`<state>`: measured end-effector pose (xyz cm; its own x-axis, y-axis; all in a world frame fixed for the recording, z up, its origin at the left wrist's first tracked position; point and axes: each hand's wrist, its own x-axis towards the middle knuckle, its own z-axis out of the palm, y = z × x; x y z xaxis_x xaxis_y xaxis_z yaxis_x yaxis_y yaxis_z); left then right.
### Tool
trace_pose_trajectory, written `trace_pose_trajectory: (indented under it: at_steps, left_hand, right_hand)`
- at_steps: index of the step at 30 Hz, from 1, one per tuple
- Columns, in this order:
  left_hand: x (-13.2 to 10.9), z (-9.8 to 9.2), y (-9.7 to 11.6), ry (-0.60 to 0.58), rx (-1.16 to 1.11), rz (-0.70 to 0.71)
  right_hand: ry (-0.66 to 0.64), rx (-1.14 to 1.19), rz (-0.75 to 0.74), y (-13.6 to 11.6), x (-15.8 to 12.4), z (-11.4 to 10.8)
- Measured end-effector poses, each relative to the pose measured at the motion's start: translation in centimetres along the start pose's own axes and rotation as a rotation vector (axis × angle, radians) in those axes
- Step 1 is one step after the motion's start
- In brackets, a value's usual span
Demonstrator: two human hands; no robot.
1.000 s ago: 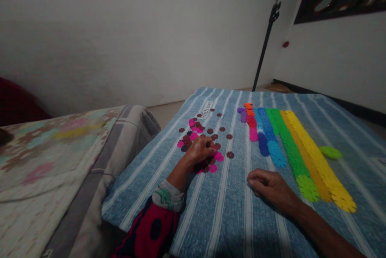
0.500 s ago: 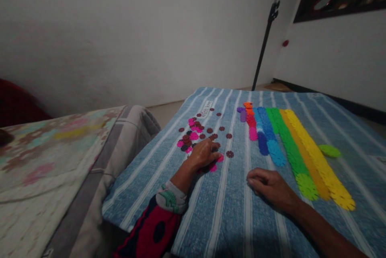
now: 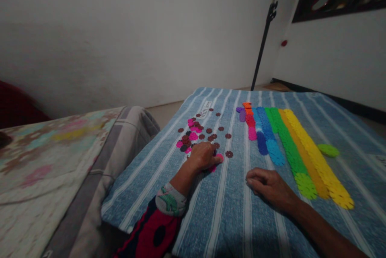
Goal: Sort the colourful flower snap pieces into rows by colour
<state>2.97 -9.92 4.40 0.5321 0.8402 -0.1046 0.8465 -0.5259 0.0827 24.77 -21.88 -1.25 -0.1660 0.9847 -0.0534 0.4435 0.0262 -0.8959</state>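
My left hand (image 3: 204,156) reaches palm down over a loose spread of flower-shaped plastic discs, its thumb and forefinger apart. The thumb tip touches a pink disc (image 3: 220,157), and the forefinger lies by a brown disc (image 3: 216,145). Another pink disc (image 3: 212,168) shows partly under the hand. My right hand (image 3: 268,183) rests on the striped blue cloth with its fingers curled closed; the inside of its grip is hidden. Right of it lie long overlapping rows of discs: a yellow row (image 3: 316,159), an orange row (image 3: 304,157), a green row (image 3: 286,149) and blue ones (image 3: 265,123).
Pink, black and brown discs (image 3: 187,141) lie heaped beyond my left hand. Short red and purple rows (image 3: 250,120) sit farther back. A lime disc (image 3: 328,150) lies at the right. A second covered surface (image 3: 132,129) stands left; a black stand (image 3: 262,48) rises behind.
My left hand has shifted slightly nearer to me, and its thumb now touches the pink disc. My right hand and the rows of discs stay as they were.
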Motion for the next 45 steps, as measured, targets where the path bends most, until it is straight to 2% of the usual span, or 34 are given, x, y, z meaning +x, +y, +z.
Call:
trace_pose_trajectory:
  at_steps: [9,25,34,37,41,45]
  left_hand:
    - [0.4,1.1,0.2,0.046,-0.134,0.007]
    - [1.1,2.3,0.0,0.123,-0.273,0.201]
    - [1.1,2.1,-0.5,0.036,-0.455,0.256]
    - [1.3,2.4,-1.0,0.032,-0.68,0.197]
    - [1.7,3.0,-1.8,0.058,-0.983,0.038]
    - [2.1,3.5,-2.3,0.119,-1.055,-0.028]
  right_hand:
    - [-0.002,-0.013,-0.001,0.2,-0.1,-0.1]
    - [0.005,-0.031,-0.01,0.0,-0.1,-0.1]
    - [0.006,-0.024,-0.005,-0.3,-0.1,-0.2]
    - [0.001,-0.024,-0.009,-0.4,-0.1,-0.2]
    - [-0.006,-0.024,-0.014,-0.3,-0.1,-0.2]
    - [-0.001,-0.024,0.001,-0.3,-0.1,-0.2]
